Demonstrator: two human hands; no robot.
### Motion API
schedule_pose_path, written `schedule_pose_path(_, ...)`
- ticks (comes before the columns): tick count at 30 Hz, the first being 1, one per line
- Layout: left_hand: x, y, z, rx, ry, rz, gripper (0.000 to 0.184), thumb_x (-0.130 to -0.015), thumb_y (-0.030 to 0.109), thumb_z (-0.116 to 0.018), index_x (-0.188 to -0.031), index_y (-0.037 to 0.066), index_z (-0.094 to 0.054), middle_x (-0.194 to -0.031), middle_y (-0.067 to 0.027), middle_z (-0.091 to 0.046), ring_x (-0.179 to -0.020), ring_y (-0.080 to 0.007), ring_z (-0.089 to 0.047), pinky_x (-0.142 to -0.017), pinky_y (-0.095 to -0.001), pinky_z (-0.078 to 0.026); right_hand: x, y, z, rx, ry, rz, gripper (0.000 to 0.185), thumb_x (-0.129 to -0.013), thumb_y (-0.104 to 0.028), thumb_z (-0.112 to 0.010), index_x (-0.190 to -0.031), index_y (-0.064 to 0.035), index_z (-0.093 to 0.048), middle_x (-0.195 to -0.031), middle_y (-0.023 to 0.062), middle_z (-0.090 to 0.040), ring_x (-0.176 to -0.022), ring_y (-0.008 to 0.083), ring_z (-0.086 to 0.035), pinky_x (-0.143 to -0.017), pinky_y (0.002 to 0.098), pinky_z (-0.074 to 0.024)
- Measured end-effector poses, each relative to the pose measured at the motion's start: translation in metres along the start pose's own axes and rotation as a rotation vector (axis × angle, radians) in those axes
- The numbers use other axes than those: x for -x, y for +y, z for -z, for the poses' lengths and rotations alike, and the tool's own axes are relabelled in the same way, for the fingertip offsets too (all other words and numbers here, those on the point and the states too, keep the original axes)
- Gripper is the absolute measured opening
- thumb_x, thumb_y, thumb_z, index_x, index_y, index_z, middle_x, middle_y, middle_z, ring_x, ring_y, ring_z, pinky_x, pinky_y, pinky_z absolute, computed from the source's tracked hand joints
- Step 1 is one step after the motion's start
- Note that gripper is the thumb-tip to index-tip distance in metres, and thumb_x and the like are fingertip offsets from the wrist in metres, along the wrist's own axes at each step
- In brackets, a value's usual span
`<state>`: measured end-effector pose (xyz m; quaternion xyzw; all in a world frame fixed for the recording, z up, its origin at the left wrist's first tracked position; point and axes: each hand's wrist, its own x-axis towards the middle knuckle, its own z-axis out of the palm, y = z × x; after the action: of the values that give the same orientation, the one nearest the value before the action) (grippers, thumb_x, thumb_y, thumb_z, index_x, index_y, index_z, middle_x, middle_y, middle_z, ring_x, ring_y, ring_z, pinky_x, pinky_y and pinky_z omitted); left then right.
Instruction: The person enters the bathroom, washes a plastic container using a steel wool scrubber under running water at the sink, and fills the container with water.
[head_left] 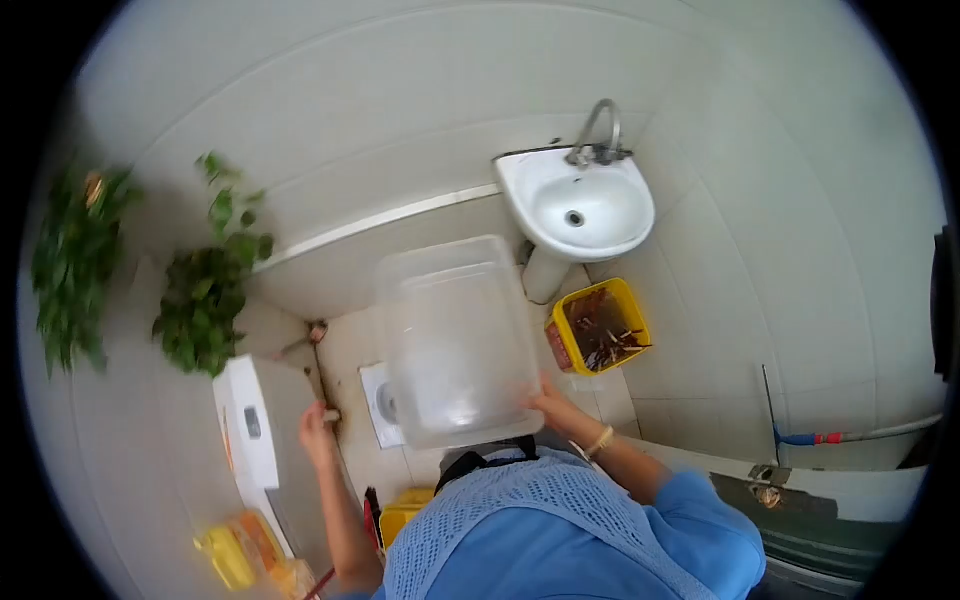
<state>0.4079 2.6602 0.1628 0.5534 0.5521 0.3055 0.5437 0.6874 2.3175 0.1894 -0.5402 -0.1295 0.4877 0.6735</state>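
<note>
A translucent plastic storage box (pixel 455 340) is in front of my body, above the tiled floor. My right hand (pixel 545 398) grips it at its lower right edge, fingers partly seen through the plastic. My left hand (pixel 316 430) is beside the white toilet tank (pixel 262 420), its fingers closed near a small pale fitting (pixel 332 415) low by the wall. Whether they hold that fitting is too small to make out. Beneath the box, part of a white squat toilet (pixel 380 405) shows at its left side.
A white washbasin (pixel 590 215) with a curved metal tap (pixel 605 130) stands at the back right. Below it is a yellow bucket (pixel 625 300) with dark liquid and sticks. Leafy plants (pixel 200 310) hang at left; a yellow bottle (pixel 230 560) lies at lower left. A hose (pixel 880 430) runs right.
</note>
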Motion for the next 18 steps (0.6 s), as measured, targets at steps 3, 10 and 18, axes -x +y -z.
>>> schedule_pose_path(3,-0.012,0.073,-0.180,-0.052,-0.366,-0.140,0.034,-0.092,0.034,-0.053,-0.106,0.004,-0.061,-0.103,-0.0039,-0.063,-0.096,-0.0132,-0.056,-0.077,-0.0284,-0.045,0.031,-0.042,0.063,-0.019,0.232,0.092,0.067,-0.077,-0.008,-0.057,-0.137,-0.0116,-0.027,-0.121,0.0088,-0.046,-0.115,0.0214,-0.046,-0.093,0.0381,-0.0441)
schedule_pose_path(10,0.004,0.206,-0.523,0.144,-0.996,0.277,0.037,-0.092,0.032,-0.048,-0.113,0.002,-0.054,-0.103,-0.0097,-0.064,-0.093,-0.0167,-0.061,-0.078,-0.0290,-0.048,0.031,-0.084,0.153,-0.339,0.642,0.096,0.066,-0.076,-0.009,-0.057,-0.135,-0.0118,-0.027,-0.118,0.0087,-0.043,-0.107,0.0223,-0.051,-0.079,0.0374,-0.0520)
schedule_pose_path(18,-0.062,0.140,-0.791,-0.380,-0.993,-0.104,0.058,-0.080,0.045,-0.063,-0.113,-0.002,-0.055,-0.102,-0.0117,-0.063,-0.097,-0.0202,-0.057,-0.081,-0.0339,-0.044,-0.020,-0.093,0.174,-0.400,0.779,0.147,0.072,-0.076,-0.013,-0.057,-0.140,-0.0090,-0.026,-0.133,0.0089,-0.039,-0.123,0.0222,-0.038,-0.098,0.0364,-0.0360)
